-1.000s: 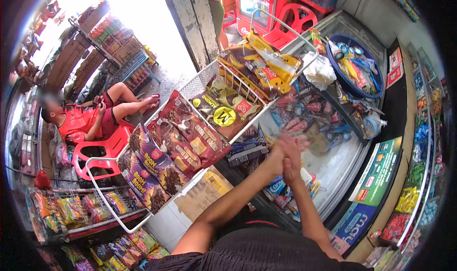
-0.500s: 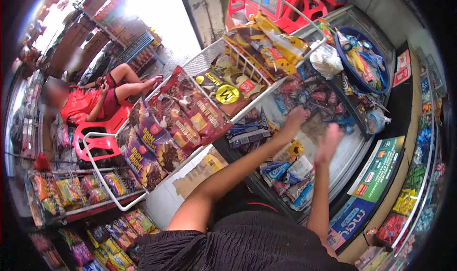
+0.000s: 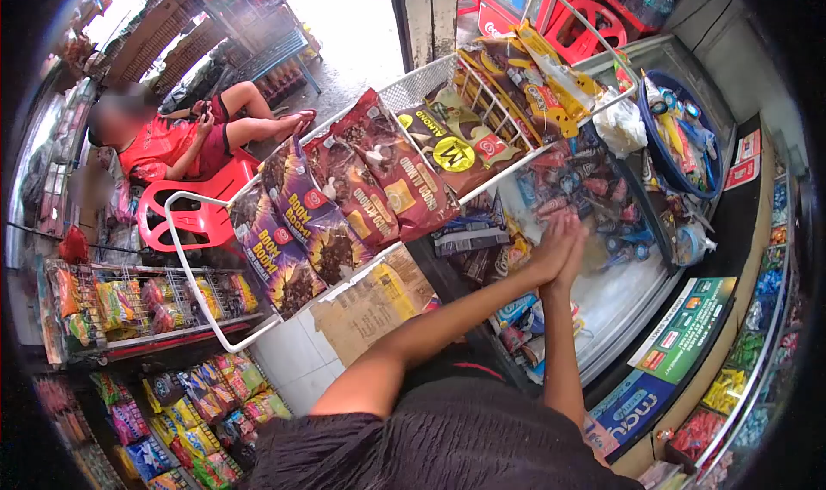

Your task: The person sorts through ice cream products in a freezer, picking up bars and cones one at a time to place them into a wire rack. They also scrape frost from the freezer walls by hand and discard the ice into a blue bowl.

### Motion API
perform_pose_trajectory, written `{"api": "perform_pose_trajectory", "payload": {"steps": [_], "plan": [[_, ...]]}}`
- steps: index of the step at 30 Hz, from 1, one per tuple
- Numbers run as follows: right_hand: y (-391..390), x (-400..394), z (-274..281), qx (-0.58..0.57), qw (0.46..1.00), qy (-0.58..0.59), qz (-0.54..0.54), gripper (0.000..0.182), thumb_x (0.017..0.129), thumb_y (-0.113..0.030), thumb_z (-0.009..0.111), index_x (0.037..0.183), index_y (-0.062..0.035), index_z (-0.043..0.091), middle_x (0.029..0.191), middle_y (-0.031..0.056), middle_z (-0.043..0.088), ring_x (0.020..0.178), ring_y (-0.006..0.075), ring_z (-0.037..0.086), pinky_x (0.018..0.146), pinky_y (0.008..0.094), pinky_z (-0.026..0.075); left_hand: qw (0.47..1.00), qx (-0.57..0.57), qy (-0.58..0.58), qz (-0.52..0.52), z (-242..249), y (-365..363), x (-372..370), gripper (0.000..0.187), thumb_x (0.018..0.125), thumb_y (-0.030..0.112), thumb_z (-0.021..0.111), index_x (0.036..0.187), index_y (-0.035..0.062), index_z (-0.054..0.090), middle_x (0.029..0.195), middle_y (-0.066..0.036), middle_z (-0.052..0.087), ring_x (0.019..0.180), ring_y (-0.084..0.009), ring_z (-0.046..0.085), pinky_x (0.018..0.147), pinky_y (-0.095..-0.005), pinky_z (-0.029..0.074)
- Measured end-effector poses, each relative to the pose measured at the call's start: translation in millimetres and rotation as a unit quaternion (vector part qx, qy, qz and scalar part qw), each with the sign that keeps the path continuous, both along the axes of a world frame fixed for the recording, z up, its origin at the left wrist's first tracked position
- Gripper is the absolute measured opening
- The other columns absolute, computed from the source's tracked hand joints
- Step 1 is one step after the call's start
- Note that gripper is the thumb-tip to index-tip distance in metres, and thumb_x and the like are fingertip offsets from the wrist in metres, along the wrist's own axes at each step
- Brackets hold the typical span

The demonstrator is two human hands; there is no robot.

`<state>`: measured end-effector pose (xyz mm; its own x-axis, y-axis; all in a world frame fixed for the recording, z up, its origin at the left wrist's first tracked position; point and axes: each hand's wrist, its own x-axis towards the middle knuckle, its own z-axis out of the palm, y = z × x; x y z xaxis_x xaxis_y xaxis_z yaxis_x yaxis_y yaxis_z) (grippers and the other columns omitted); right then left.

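Note:
My left hand (image 3: 547, 261) and my right hand (image 3: 569, 258) are pressed palm to palm, fingers stretched out. Nothing shows between them. Both are above an open chest freezer (image 3: 594, 314) with packaged ice creams inside. Beyond my fingertips is a pile of wrapped ice cream cones (image 3: 594, 184), mostly red and blue. Blue and white ice cream packs (image 3: 516, 309) lie nearer my body, partly hidden by my forearms.
A white wire basket (image 3: 495, 180) holding large ice cream packs (image 3: 353, 180) sits across the freezer. A blue tub (image 3: 707, 180) of wrapped items stands at the far right. Snack racks (image 3: 194, 404) are on the left, where a person (image 3: 168, 146) sits on a red chair (image 3: 194, 210).
My hands were apart over the freezer and have come together, palm against palm. The view has shifted, so the basket and freezer appear farther right.

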<state>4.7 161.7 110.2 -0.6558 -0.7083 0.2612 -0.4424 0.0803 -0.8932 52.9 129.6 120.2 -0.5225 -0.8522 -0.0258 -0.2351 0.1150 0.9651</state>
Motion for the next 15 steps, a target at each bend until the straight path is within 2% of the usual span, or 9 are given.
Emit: {"api": "perform_pose_trajectory", "payload": {"steps": [1, 3, 4, 5, 7, 8, 11, 12, 15], "plan": [[-12, 12, 20, -0.074, 0.996, -0.047, -0.002, 0.038, 0.095, -0.016, 0.043, 0.129, 0.0000, 0.045, 0.130, 0.0115, 0.047, 0.114, 0.0208, 0.050, 0.098, 0.0334, 0.039, 1.000, -0.002, 0.004, 0.003, 11, -8, 19, 0.077, 0.095, 0.056, 0.025, 0.142, -0.0054, 0.018, 0.140, -0.022, 0.035, 0.124, -0.0306, 0.042, 0.106, -0.0374, 0.032], [-18, 29, 96, -0.056, 0.996, -0.053, 0.042, 0.034, 0.092, -0.011, 0.046, 0.124, 0.0001, 0.049, 0.123, 0.0107, 0.053, 0.106, 0.0194, 0.054, 0.092, 0.0319, 0.043, 0.945, 0.224, 0.230, -0.060, 40, -13, 66, 0.054, 0.100, 0.038, 0.026, 0.140, 0.0026, 0.029, 0.147, -0.020, 0.026, 0.136, -0.0347, 0.024, 0.111, -0.0392, 0.022], [-24, 37, 131, -0.041, 0.994, -0.060, 0.082, 0.030, 0.090, -0.006, 0.049, 0.119, 0.0002, 0.053, 0.116, 0.0099, 0.058, 0.098, 0.0181, 0.059, 0.085, 0.0305, 0.046, 0.985, -0.047, 0.155, -0.058, -13, -18, 78, 0.048, 0.095, 0.032, 0.041, 0.137, 0.0088, 0.036, 0.134, -0.023, 0.044, 0.123, -0.0377, 0.043, 0.101, -0.0400, 0.037], [-36, 43, 152, -0.056, 0.989, -0.002, 0.136, 0.029, 0.088, -0.003, 0.051, 0.116, 0.0002, 0.056, 0.107, 0.0104, 0.061, 0.091, 0.0179, 0.061, 0.080, 0.0289, 0.047, 0.985, -0.047, 0.152, -0.058, 2, -16, 93, 0.048, 0.095, 0.032, 0.041, 0.137, 0.0088, 0.036, 0.134, -0.023, 0.044, 0.123, -0.0377, 0.043, 0.101, -0.0400, 0.037], [-65, 66, 194, -0.075, 0.961, 0.101, 0.245, 0.024, 0.085, -0.003, 0.053, 0.108, 0.0005, 0.059, 0.093, 0.0130, 0.065, 0.083, 0.0211, 0.064, 0.074, 0.0302, 0.049, 0.988, 0.039, -0.113, -0.097, 49, -11, 126, 0.044, 0.089, 0.022, 0.050, 0.132, 0.0139, 0.043, 0.110, -0.024, 0.060, 0.099, -0.0397, 0.059, 0.083, -0.0443, 0.048], [-82, 86, 210, -0.081, 0.939, 0.147, 0.299, 0.021, 0.085, -0.006, 0.054, 0.104, 0.0010, 0.061, 0.088, 0.0152, 0.065, 0.081, 0.0245, 0.064, 0.073, 0.0331, 0.049, 0.993, -0.087, -0.069, -0.040, 18, 2, 121, 0.045, 0.085, 0.019, 0.050, 0.130, 0.0191, 0.046, 0.089, -0.022, 0.064, 0.080, -0.0406, 0.062, 0.071, -0.0473, 0.049], [-142, 118, 204, 0.038, 0.873, 0.296, 0.385, 0.035, 0.084, -0.024, 0.059, 0.111, -0.0014, 0.057, 0.096, 0.0226, 0.063, 0.090, 0.0383, 0.061, 0.083, 0.0440, 0.047, 0.951, -0.111, -0.222, -0.186, 73, 23, 130, 0.052, 0.080, 0.017, 0.058, 0.130, 0.0105, 0.044, 0.096, -0.024, 0.062, 0.093, -0.0334, 0.063, 0.080, -0.0420, 0.049], [-153, 129, 202, 0.138, 0.846, 0.336, 0.390, 0.045, 0.082, -0.029, 0.059, 0.119, -0.0040, 0.053, 0.098, 0.0231, 0.063, 0.093, 0.0370, 0.061, 0.085, 0.0424, 0.048, 0.951, -0.112, -0.222, -0.183, 71, 29, 134, 0.052, 0.080, 0.017, 0.058, 0.130, 0.0105, 0.044, 0.096, -0.024, 0.062, 0.093, -0.0334, 0.063, 0.080, -0.0420, 0.049], [-164, 135, 202, 0.230, 0.828, 0.340, 0.382, 0.057, 0.072, -0.028, 0.069, 0.122, -0.0069, 0.052, 0.101, 0.0236, 0.063, 0.095, 0.0372, 0.061, 0.084, 0.0418, 0.048, 0.935, -0.283, 0.021, -0.212, 65, 40, 150, 0.052, 0.078, 0.010, 0.062, 0.125, -0.0003, 0.045, 0.115, -0.022, 0.053, 0.108, -0.0375, 0.052, 0.092, -0.0437, 0.042]]}}
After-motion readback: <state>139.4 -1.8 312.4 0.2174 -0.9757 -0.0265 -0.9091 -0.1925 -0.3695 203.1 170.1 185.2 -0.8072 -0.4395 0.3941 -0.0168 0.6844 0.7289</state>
